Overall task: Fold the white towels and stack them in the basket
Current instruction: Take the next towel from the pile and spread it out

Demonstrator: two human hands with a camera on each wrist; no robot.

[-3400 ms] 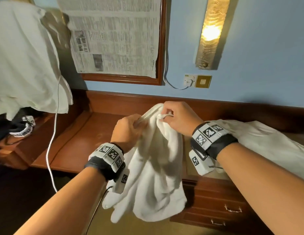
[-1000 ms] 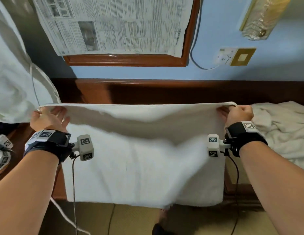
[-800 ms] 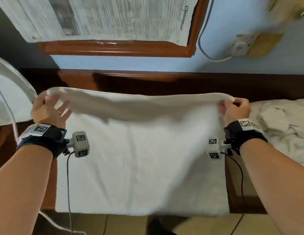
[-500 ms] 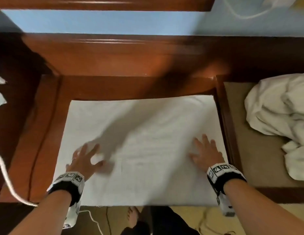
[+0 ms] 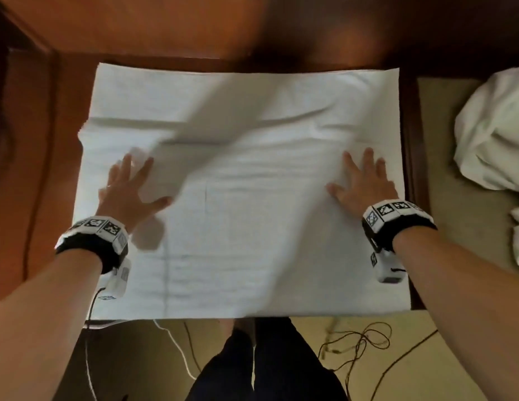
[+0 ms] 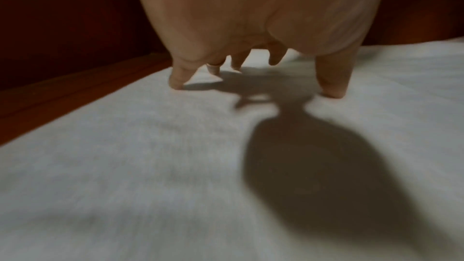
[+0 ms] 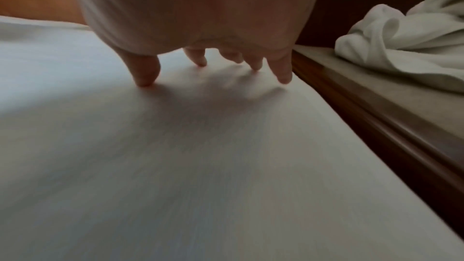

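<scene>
Both hands, left hand (image 5: 128,188) and right hand (image 5: 362,180), formerly pinching raised corners, are now pressed fingers-spread on the white towel (image 5: 238,198), laid flat on the wooden desk (image 5: 61,157); folding may begin.

A white towel (image 5: 241,198) lies spread flat on the reddish wooden desk (image 5: 49,157) in front of me, a wide rectangle with its long edges running left to right. Its near edge sits along the desk's front edge, its right edge close beside the raised wooden rim there. A shallow crease runs across it toward the far side, and faint wrinkles cross the middle. More white towels (image 5: 495,146) lie crumpled in a loose heap on the lower tan surface to my right, apart from the flat one.
</scene>
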